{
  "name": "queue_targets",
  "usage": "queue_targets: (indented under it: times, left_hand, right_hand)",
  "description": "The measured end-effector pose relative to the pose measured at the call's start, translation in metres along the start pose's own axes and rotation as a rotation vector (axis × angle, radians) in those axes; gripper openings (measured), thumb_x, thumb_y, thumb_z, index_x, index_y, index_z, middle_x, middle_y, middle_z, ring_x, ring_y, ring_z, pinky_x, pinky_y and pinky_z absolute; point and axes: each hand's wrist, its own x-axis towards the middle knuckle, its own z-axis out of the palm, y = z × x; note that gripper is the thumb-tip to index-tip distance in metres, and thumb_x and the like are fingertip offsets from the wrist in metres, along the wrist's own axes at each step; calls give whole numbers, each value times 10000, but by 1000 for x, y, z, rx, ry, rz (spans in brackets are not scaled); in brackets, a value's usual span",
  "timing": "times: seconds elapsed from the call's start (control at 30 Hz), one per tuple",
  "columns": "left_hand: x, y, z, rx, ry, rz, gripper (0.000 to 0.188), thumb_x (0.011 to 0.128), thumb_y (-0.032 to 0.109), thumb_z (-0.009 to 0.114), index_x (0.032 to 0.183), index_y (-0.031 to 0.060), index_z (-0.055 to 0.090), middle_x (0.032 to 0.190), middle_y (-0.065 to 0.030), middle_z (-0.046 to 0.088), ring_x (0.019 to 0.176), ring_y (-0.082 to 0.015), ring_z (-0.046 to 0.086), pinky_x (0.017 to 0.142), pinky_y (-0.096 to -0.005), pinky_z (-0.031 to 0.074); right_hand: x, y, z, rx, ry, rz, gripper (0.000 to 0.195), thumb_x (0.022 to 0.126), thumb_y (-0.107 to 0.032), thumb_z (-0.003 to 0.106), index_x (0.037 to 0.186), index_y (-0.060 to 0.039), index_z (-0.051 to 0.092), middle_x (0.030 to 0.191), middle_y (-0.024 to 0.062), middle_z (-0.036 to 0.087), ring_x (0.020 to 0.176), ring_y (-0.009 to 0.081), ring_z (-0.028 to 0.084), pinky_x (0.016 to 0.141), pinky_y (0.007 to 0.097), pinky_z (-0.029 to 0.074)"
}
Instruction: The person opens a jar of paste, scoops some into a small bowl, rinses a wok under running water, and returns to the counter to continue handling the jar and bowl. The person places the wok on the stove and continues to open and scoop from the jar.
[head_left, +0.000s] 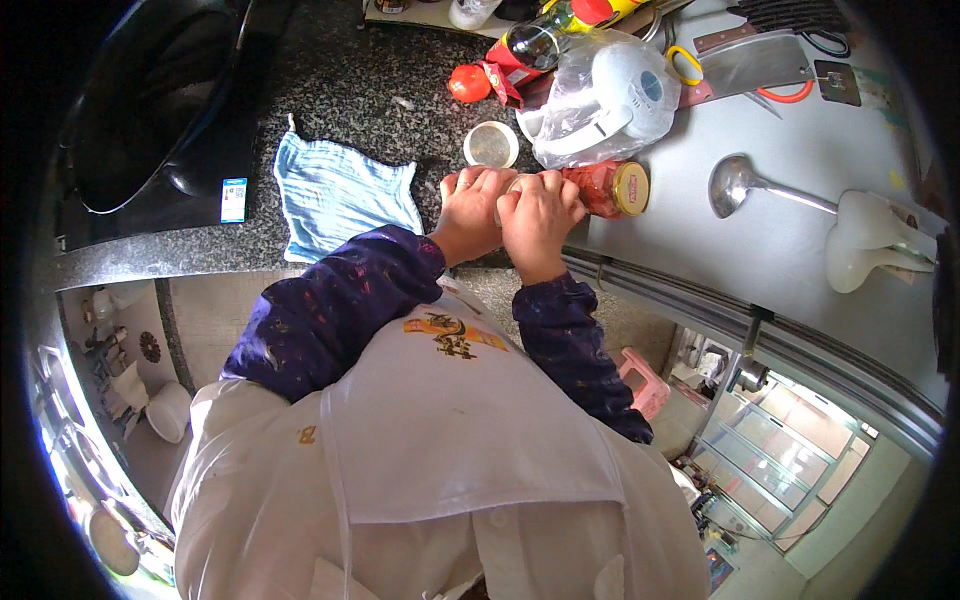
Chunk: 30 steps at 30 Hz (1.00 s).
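Observation:
Side by side at the counter edge, my left hand (474, 206) and my right hand (538, 217) are curled around a pale, partly see-through object (516, 182). Fingers cover most of it, so its kind cannot be told. Just beyond them is a round white-rimmed lid or shallow dish (491, 145). A glass jar of red food (592, 189) with a gold lid lies on its side close to my right fingers. To the left of my left hand, a light blue cloth (341, 195) is spread on the speckled stone counter (345, 97).
A black wok (157, 90) occupies the left. Behind my hands are a bagged white appliance (626, 90), a dark sauce bottle (532, 46) and a tomato (469, 83). Rightward lie a cleaver (757, 67), a metal ladle (731, 184) and a pale spoon (862, 232).

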Motion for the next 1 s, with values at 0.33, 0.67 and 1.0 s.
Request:
queue_targets:
  times: [0.33, 0.67, 1.0]
  left_hand:
    - [3, -2, -2, 41, 12, 21, 578, 767, 350, 738, 1278, 143, 566, 1235, -38, 593, 1240, -278, 505, 1047, -507, 315]
    - [6, -2, -7, 20, 36, 28, 605, 755, 363, 743, 1275, 113, 560, 1220, -68, 608, 1223, -269, 530, 1065, -486, 314]
    - [8, -2, -7, 25, 13, 23, 612, 755, 372, 738, 1281, 123, 550, 1233, -75, 600, 1234, -288, 512, 1060, -491, 320]
  right_hand:
    - [-6, 17, 24, 154, 63, -124, 238, 752, -201, 662, 947, -78, 603, 1158, 106, 545, 1130, 343, 457, 969, 512, 322]
    - [-14, 33, 19, 258, 62, -244, 198, 813, -217, 615, 959, -87, 584, 1162, 120, 551, 1111, 357, 454, 973, 508, 309]
    - [2, 19, -6, 165, 105, -240, 132, 736, -178, 713, 848, -163, 645, 1056, -10, 606, 1113, 299, 488, 951, 488, 316]
